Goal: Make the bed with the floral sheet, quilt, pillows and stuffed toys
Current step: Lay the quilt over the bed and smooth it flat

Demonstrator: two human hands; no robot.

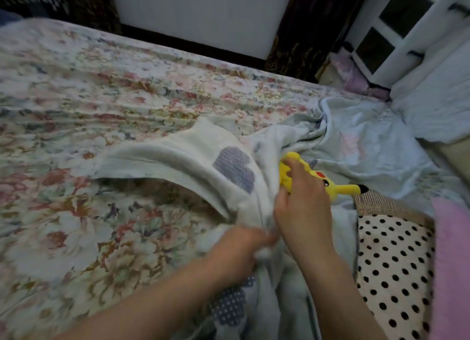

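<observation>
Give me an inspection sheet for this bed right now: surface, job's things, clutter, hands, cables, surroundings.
Surface: floral sheet spread across the bed, lightly wrinkled.
Job's things: pale quilt bunched at right; yellow stuffed toy lying on it; polka-dot pillow beside it.
Clutter: pink fabric at the right edge.
Hands: left hand grips the quilt; right hand over toy and quilt, grip unclear.
Cables: nothing seen.
Surroundings: white cabinet, dark curtains behind.

Left hand [236, 248] clenched, blurred — right hand [302, 205] beside it, fingers [292, 165] curled.
</observation>
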